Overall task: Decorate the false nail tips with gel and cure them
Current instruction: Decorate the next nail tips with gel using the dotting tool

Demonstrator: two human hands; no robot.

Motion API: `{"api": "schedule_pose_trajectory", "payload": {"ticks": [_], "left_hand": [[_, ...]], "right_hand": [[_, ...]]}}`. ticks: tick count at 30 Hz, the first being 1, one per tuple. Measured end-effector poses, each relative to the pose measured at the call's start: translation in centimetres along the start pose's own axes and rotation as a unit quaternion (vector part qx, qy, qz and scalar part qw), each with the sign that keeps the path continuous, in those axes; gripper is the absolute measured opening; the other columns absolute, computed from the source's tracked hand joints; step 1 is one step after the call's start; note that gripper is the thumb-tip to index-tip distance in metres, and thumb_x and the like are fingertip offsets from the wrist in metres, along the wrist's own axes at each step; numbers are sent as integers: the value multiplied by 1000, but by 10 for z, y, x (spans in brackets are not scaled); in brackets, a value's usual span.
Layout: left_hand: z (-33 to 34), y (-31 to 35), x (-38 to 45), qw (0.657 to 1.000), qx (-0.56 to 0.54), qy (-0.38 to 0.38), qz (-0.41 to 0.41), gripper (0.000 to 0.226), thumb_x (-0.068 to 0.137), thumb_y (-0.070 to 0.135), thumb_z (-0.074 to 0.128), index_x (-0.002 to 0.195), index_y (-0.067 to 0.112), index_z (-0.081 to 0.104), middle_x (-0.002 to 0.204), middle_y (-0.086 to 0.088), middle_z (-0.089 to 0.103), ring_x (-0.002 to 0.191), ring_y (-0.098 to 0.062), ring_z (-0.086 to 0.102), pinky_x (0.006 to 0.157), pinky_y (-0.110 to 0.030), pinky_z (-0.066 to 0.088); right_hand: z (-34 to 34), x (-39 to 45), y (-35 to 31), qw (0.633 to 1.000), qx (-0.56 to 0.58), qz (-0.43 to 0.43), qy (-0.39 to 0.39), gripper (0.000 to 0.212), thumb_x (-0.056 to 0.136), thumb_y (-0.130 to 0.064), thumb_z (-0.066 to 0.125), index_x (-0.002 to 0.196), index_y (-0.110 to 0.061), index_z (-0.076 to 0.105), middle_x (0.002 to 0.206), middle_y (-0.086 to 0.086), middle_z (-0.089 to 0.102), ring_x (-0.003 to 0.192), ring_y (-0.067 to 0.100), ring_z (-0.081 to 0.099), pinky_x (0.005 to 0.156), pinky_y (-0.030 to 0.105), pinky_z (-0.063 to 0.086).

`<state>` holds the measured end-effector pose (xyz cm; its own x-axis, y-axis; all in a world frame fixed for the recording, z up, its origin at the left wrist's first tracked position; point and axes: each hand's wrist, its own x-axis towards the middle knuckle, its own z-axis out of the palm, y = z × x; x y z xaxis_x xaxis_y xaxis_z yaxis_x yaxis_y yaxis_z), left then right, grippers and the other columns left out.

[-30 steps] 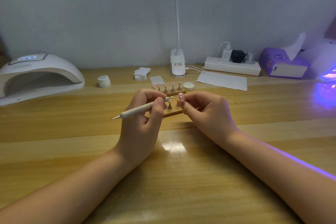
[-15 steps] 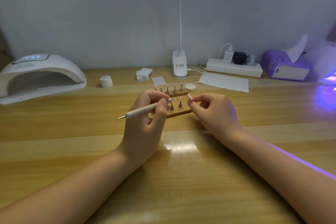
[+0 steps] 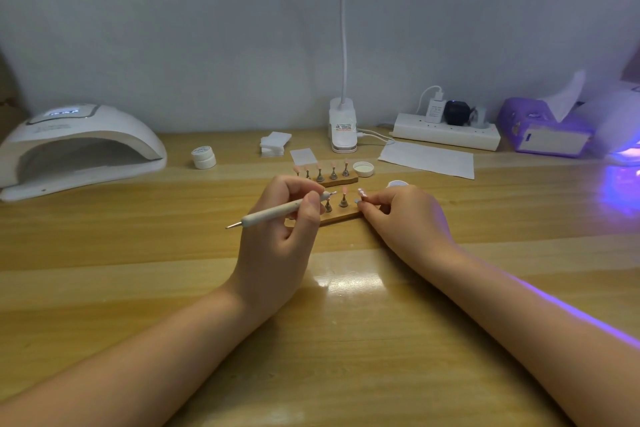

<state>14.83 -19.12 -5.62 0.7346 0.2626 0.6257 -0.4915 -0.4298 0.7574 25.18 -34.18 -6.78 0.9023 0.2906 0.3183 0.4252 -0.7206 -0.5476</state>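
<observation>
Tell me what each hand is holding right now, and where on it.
Left hand grips the dotting pen near its far end. Right hand pinches a small nail tip on its stand at the fingertips; exact contact unclear.

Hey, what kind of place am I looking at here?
Probably a home nail-art desk: a white curing lamp at left, false nail tips on wooden stands, and a dotting pen in the left hand.

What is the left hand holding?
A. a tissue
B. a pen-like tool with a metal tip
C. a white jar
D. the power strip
B: the left hand grips a pale pen-like tool, whose thin metal tip sticks out to the left, just in front of the wooden nail stand.
</observation>
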Motion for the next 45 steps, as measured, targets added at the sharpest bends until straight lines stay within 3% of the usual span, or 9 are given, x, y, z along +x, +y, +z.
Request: {"api": "schedule_pose_trajectory", "payload": {"ticks": [12,18,23,27,30,32,40,43,45], "left_hand": [[1,-1,0,1000,3,-9,-6,9,92,20,51,93,25,58,86,2,66,82,-13,66,74,-39,56],[0,-1,0,1000,2,-9,-5,9,92,21,51,92,27,58,86,1,66,83,-16,66,73,-40,56],[-2,-1,-1,1000,-3,-5,-17,7,91,24,51,93,26,58,86,1,65,82,-20,65,73,-44,54],[-3,-1,-1,1000,-4,-8,-22,8,91,25,51,93,25,59,87,1,65,83,-21,65,74,-46,54],[-3,0,-1,1000,-6,-8,-20,8,91,24,51,93,25,59,86,-1,65,83,-21,65,74,-46,55],[-3,0,-1,1000,-6,-10,-19,8,91,24,51,94,25,59,85,-1,65,83,-22,64,74,-46,55],[-3,2,-1,1000,-8,-12,-19,8,91,24,51,93,25,58,84,-2,64,81,-22,63,71,-46,54],[-4,4,-1,999,-16,-10,-27,8,90,24,51,92,23,59,82,-4,65,78,-24,63,70,-45,54],[-6,6,2,999,-28,-6,-39,6,92,22,52,93,21,59,81,-2,66,76,-16,64,66,-33,55]], "right_hand": [[0,4,-1,1000,-13,-8,-7,22,94,-36,57,108,-29,73,97,0,71,93,18,61,76,35,51],[-1,0,-3,1000,-16,-16,17,21,91,-36,58,98,-24,74,87,2,62,78,13,55,63,26,38],[-12,-3,-3,994,-34,-63,84,26,86,-36,61,101,-16,70,78,-10,54,73,11,52,58,25,37],[-25,5,7,986,-80,-41,144,52,78,-38,64,122,-13,52,105,-1,52,99,22,50,80,29,37],[-27,12,22,992,-99,58,51,80,75,-48,66,140,-14,33,138,6,44,125,29,40,102,38,35],[-26,14,27,992,-81,92,4,86,75,-51,65,145,-16,27,142,6,43,130,31,37,106,43,37],[-23,18,32,998,2,64,-4,73,82,-40,69,141,-20,31,114,-2,59,122,26,46,102,45,40],[-22,18,33,998,38,35,28,70,82,-37,72,139,-20,34,111,-4,59,115,23,51,95,39,44],[-24,18,27,996,70,6,59,71,81,-32,75,138,-19,36,107,-6,56,106,17,54,85,29,46]]}}
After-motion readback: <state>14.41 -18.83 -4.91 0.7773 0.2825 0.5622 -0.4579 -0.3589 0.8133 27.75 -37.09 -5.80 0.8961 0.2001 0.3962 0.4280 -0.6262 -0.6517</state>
